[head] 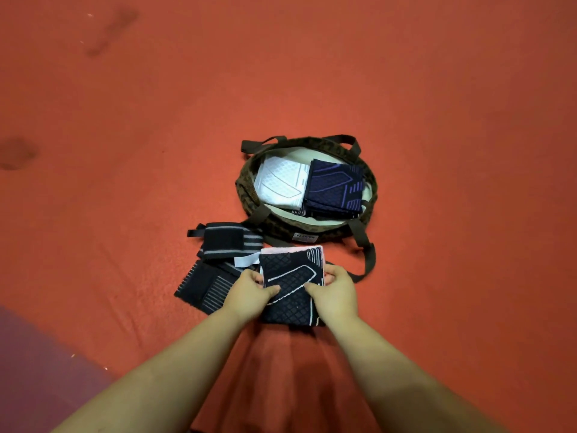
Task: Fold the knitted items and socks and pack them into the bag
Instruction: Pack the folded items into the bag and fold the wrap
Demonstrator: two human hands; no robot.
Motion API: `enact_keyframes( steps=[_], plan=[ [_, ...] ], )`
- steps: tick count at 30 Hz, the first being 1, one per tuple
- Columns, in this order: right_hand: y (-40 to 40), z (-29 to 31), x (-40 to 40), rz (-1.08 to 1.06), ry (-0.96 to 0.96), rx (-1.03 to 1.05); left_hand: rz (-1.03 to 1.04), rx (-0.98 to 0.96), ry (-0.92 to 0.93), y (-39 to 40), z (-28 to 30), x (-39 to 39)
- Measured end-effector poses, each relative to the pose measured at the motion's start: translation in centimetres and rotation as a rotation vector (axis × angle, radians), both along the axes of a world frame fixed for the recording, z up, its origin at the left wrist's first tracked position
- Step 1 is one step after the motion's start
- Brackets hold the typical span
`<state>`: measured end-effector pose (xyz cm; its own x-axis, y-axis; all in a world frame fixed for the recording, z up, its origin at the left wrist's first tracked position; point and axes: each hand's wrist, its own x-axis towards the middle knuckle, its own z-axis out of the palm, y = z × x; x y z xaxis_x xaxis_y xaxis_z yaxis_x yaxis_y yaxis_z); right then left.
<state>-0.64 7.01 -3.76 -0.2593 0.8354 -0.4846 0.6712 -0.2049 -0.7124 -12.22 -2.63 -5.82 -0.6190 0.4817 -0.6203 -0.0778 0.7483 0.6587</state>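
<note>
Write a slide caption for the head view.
Both hands grip a folded black knit near the open bag.

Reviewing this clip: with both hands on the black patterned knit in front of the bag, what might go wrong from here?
1. The left hand and right hand pinch only the black knitted piece; the pink piece beneath it may slip out when lifted.
2. The bag already holds a white folded piece and a navy one side by side, so a new piece may have to be stacked and could unfold.

An orange-red cloth [437, 104] covers the whole surface, with dark smudges toward its far left and a purple strip [37, 370] at the near-left corner.
</note>
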Motion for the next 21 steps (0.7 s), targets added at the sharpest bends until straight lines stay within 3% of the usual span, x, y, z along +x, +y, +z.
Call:
enact_keyframes(
  steps=[4,12,18,21],
  plan=[
    [-0.3,1.2,-0.3,0.041,0.064,-0.034,0.08,0.049,-0.098,-0.2,0.4,0.0],
    [1.5,5.2,-2.4,0.112,0.329,-0.624,0.201,0.369,-0.403,-1.1,2.9,-2.0],
    [5.3,7.1,-3.0,-0.018,0.5,-0.842,0.153,0.432,-0.614,0.4,4.1,-4.3],
    [7.4,7.7,-3.8,-0.053,0.485,-0.82,0.165,0.38,-0.609,2.8,4.9,-5.2]
  ],
)
